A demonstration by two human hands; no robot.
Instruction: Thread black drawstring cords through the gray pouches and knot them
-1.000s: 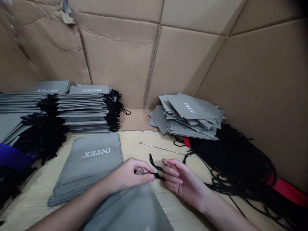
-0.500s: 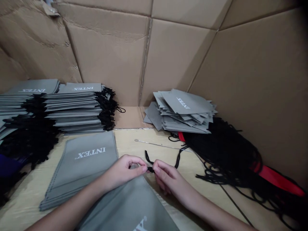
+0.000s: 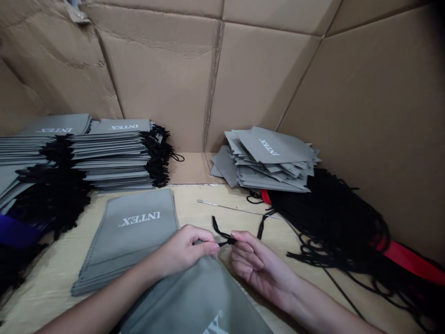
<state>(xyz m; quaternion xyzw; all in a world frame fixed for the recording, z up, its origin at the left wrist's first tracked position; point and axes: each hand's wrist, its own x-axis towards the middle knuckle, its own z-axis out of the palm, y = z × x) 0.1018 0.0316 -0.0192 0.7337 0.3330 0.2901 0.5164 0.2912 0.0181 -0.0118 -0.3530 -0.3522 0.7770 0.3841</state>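
My left hand [image 3: 194, 248] pinches a black cord [image 3: 225, 242] at the top corner of a grey fabric pouch [image 3: 205, 292], which hangs down in front of me with white print partly in view. A short way to the right, my right hand [image 3: 252, 260] grips the same cord beside a small knot, fingers curled in. One loose cord end sticks up between the hands, and another piece shows behind the right hand. Left of my hands lies a small pile of grey pouches [image 3: 139, 218] printed INTEX, upside down to me. The left forearm covers its lower corner.
A thin metal needle with a looped end [image 3: 222, 205] lies on the table. Tall stacks of corded pouches [image 3: 114, 157] stand at the left. Behind right are loose pouches [image 3: 271, 153] and a black cord bundle [image 3: 330, 218] with red bands. Cardboard walls [image 3: 167, 69] enclose the back.
My hands have drawn slightly apart, stretching the cord between them. The right hand has turned and curled its fingers further. The whole view has shifted a little.
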